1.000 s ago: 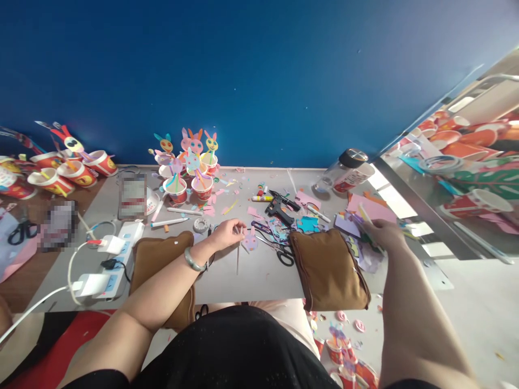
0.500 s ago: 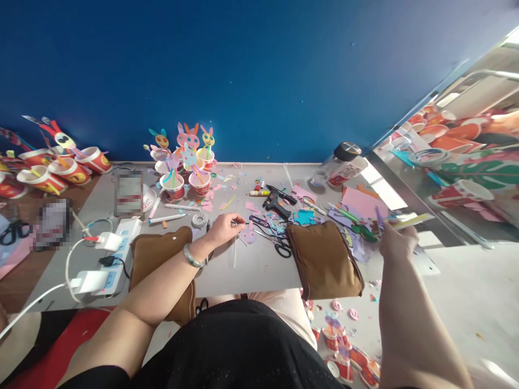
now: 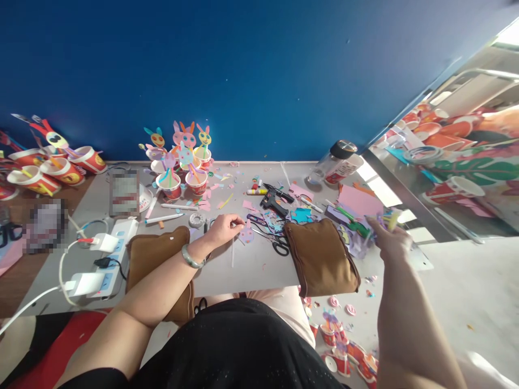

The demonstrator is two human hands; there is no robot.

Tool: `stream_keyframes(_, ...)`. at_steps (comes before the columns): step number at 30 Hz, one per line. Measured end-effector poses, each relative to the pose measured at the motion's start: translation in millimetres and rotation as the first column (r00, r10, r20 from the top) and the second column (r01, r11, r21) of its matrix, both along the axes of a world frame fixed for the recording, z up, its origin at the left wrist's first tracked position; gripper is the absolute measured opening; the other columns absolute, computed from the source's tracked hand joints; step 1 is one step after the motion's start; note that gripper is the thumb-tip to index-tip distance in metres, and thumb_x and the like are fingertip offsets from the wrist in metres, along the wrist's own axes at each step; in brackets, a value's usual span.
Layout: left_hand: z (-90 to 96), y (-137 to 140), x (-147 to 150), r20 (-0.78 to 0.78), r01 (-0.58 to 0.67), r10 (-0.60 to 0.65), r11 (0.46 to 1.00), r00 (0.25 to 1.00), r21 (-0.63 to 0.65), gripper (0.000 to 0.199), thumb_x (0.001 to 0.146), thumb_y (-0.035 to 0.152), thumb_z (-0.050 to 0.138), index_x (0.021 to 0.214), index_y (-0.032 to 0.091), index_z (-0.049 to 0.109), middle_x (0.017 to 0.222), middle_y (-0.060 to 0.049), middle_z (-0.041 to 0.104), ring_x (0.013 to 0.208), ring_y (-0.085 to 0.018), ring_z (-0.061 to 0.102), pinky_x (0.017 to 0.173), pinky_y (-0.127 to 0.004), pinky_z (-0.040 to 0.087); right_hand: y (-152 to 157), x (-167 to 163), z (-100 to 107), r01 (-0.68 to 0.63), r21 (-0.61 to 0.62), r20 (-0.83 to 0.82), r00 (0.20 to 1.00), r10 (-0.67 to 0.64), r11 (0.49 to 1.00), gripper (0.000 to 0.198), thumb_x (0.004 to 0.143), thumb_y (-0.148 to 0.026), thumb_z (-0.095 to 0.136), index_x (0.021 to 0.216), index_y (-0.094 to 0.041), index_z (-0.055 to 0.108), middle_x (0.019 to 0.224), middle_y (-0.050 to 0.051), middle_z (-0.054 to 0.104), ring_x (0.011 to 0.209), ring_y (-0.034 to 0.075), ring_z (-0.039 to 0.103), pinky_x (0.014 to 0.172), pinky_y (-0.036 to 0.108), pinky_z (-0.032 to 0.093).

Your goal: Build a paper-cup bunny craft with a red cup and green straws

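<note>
My left hand, a bangle at its wrist, rests on the table with its fingers curled together. What the fingertips hold, if anything, is hidden. Right beside them lies a pink paper bunny head with small dots, and a thin white stick lies just below. Out at the table's right end, my right hand is closed around a pale yellow strip, partly smeared by motion. Purple paper pieces and a green marker lie close to its left.
Black-handled scissors and a glue gun lie mid-table among paper scraps. Brown cushions sit along the front edge. Paper cups with bunny figures stand at the back. A power strip is left; a clear bottle stands back right.
My right hand has shifted slightly left and turned, so the strip that stuck out to the right now looks shorter and points upward. My left hand keeps its place by the bunny head.
</note>
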State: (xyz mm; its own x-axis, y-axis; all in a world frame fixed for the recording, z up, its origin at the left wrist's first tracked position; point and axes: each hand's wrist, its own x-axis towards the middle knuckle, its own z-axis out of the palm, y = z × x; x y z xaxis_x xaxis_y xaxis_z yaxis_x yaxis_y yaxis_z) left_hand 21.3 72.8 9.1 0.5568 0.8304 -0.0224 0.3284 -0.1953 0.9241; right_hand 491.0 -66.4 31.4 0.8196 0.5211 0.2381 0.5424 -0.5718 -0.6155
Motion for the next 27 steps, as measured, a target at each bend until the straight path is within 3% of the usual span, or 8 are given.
stream_keyframes(5, -6.0, 0.4, -0.9, 0.01, 0.004, -0.004, 1.0, 1.0, -0.029, 0.015, 0.082, 0.024, 0.063, 0.087, 0.015, 0.073, 0.08, -0.005, 0.075, 0.068, -0.014, 0.068, 0.067, -0.024, 0.049, 34.4, -5.5, 3.0, -0.027, -0.28, -0.063, 0.998, 0.01, 0.96, 0.029, 0.067, -0.029, 0.079, 0.054, -0.019, 0.055, 0.047, -0.005, 0.038, 0.058, 0.015, 0.041, 0.064, 0.039, 0.031)
stream_keyframes(10, -8.6, 1.2, -1.4, 0.035, 0.005, -0.003, 0.999, 0.999, -0.051, 0.015, 0.081, 0.026, 0.064, 0.086, 0.015, 0.072, 0.071, -0.003, 0.072, 0.063, -0.013, 0.066, 0.063, -0.023, 0.048, 48.6, -13.3, 5.6, -0.132, -0.377, -0.094, 0.99, 0.104, 0.917, 0.023, 0.068, -0.022, 0.077, 0.058, -0.02, 0.056, 0.05, -0.004, 0.041, 0.061, 0.016, 0.04, 0.067, 0.038, 0.028)
stream_keyframes(17, -3.0, -1.8, 1.2, 0.106, 0.051, -0.038, 0.99, 0.994, -0.129, 0.016, 0.082, 0.029, 0.064, 0.084, 0.014, 0.07, 0.068, -0.003, 0.071, 0.063, -0.014, 0.067, 0.062, -0.022, 0.05, 21.8, -17.3, 12.5, 0.027, -0.3, 0.106, 0.994, 0.006, 0.954, 0.02, 0.07, -0.029, 0.07, 0.067, -0.023, 0.051, 0.055, -0.006, 0.034, 0.06, 0.014, 0.03, 0.064, 0.035, 0.027)
stream_keyframes(22, 4.2, -5.7, 2.7, 0.249, 0.137, -0.066, 0.95, 0.966, -0.28, 0.028, 0.081, 0.039, 0.071, 0.084, 0.012, 0.069, 0.069, -0.004, 0.07, 0.057, -0.009, 0.06, 0.056, -0.019, 0.046, -11.5, -42.6, 16.0, 0.099, -0.129, 0.247, 0.967, -0.065, 0.987, 0.02, 0.075, -0.041, 0.059, 0.08, -0.022, 0.057, 0.063, -0.003, 0.044, 0.062, 0.017, 0.042, 0.064, 0.032, 0.037)
stream_keyframes(23, 6.2, -6.8, 2.8, 0.274, 0.168, -0.078, 0.931, 0.959, -0.325, 0.033, 0.081, 0.044, 0.072, 0.084, 0.011, 0.068, 0.069, -0.004, 0.069, 0.052, -0.007, 0.056, 0.052, -0.018, 0.043, -17.2, -53.8, 16.0, 0.071, -0.088, 0.284, 0.958, -0.044, 0.994, 0.022, 0.076, -0.043, 0.058, 0.081, -0.021, 0.058, 0.063, -0.002, 0.045, 0.061, 0.017, 0.044, 0.064, 0.032, 0.039)
stream_keyframes(25, 10.1, -9.5, 3.0, 0.306, 0.241, -0.12, 0.885, 0.944, -0.399, 0.043, 0.081, 0.053, 0.072, 0.086, 0.011, 0.068, 0.074, -0.004, 0.07, 0.048, -0.004, 0.051, 0.046, -0.017, 0.037, -25.3, -84.3, 16.0, -0.136, -0.011, 0.423, 0.897, 0.128, 0.991, 0.021, 0.077, -0.042, 0.059, 0.08, -0.021, 0.061, 0.064, 0.0, 0.051, 0.059, 0.017, 0.048, 0.063, 0.031, 0.042)
stream_keyframes(26, 11.7, -11.2, 3.2, 0.322, 0.285, -0.148, 0.855, 0.935, -0.433, 0.047, 0.081, 0.057, 0.071, 0.088, 0.01, 0.068, 0.079, -0.006, 0.07, 0.048, -0.004, 0.052, 0.045, -0.017, 0.036, -27.2, -103.1, 16.0, -0.298, -0.04, 0.501, 0.82, 0.278, 0.954, 0.02, 0.078, -0.04, 0.061, 0.08, -0.02, 0.062, 0.066, 0.002, 0.056, 0.059, 0.017, 0.051, 0.062, 0.03, 0.043)
stream_keyframes(27, 13.0, -13.1, 3.6, 0.342, 0.331, -0.178, 0.82, 0.923, -0.467, 0.051, 0.081, 0.06, 0.071, 0.092, 0.01, 0.068, 0.083, -0.008, 0.071, 0.051, -0.005, 0.056, 0.047, -0.017, 0.038, -27.5, -123.6, 16.0, -0.473, -0.114, 0.547, 0.704, 0.453, 0.874, 0.016, 0.08, -0.037, 0.063, 0.081, -0.021, 0.064, 0.071, 0.004, 0.062, 0.064, 0.018, 0.057, 0.063, 0.029, 0.045)
